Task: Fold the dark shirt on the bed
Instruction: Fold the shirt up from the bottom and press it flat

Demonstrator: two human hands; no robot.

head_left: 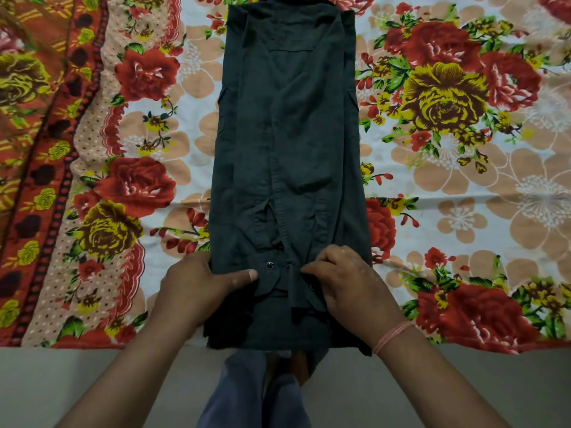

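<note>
The dark shirt (287, 143) lies lengthwise on the bed as a long narrow strip, both sides and sleeves folded inward, collar end far from me. Its near end hangs slightly over the bed's front edge. My left hand (197, 282) grips the shirt's left edge near the hem, thumb pressed on top beside a snap button. My right hand (346, 282) holds the folded cuff and fabric at the right side of the near end, fingers curled onto the cloth. A pink thread band circles my right wrist.
A floral bedsheet (448, 125) in red, yellow and peach covers the bed, with an orange patterned border (46, 149) at the left. The bed's front edge runs across below my hands. Grey floor and my legs in blue trousers (256, 393) show beneath.
</note>
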